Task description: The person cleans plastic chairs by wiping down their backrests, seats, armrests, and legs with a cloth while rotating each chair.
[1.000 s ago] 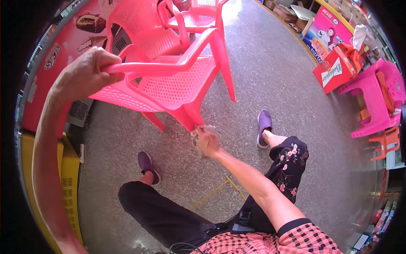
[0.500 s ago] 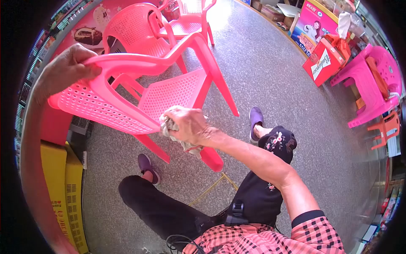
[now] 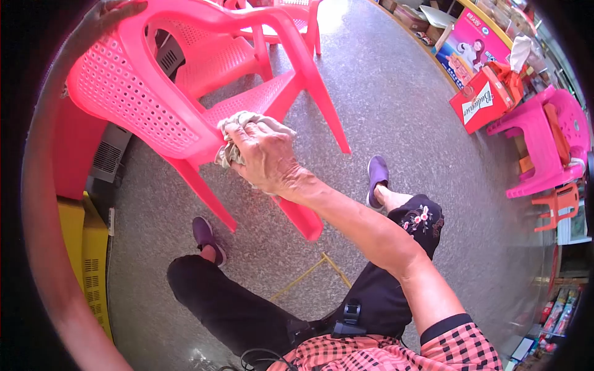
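Observation:
A pink plastic armchair with a perforated back hangs tilted in front of me, its legs slanting down and to the right. At the upper left my left hand is closed around the top rim of its backrest. My right hand grips a crumpled pale cloth. It presses the cloth against the side of the chair, close to where the back meets the seat. Part of the seat lies hidden behind the cloth and hand.
More pink armchairs stand beyond this one. On the right are a red Budweiser box, a magenta plastic chair and a small orange stool. Yellow boxes stand at the left. My feet in purple shoes are on the speckled floor.
The chair and my left hand sit higher in view, and the chair's tilt has changed. My right hand has moved slightly up along the chair's side with the cloth.

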Tool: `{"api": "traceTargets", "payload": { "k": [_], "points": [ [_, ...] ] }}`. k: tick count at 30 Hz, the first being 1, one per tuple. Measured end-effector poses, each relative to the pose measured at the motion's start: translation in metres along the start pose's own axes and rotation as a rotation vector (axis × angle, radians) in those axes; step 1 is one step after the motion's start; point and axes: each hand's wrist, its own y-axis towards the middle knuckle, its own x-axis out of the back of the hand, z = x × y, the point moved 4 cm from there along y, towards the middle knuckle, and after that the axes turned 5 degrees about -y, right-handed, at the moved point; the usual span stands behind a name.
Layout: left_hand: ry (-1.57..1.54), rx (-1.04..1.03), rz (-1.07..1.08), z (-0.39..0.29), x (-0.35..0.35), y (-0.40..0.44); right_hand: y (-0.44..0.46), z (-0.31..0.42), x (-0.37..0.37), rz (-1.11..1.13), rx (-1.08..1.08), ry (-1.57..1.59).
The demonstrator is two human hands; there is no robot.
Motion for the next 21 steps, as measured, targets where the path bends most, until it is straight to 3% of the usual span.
{"api": "traceTargets", "payload": {
  "k": [6, 11, 14, 21],
  "points": [
    [-0.002, 0.022, -0.025, 0.053, -0.012, 0.007, -0.055, -0.012, 0.004, 0.105, 0.043, -0.021],
    [0.019, 0.029, -0.043, 0.079, -0.022, 0.007, -0.145, -0.024, 0.011, 0.372, -0.096, -0.042],
    [0.033, 0.010, -0.045, 0.085, -0.023, 0.020, -0.175, -0.036, 0.012, 0.478, -0.206, -0.116],
    [0.151, -0.014, -0.115, 0.054, 0.011, 0.005, -0.197, -0.060, 0.017, 0.498, -0.260, -0.366]
  ]
}}
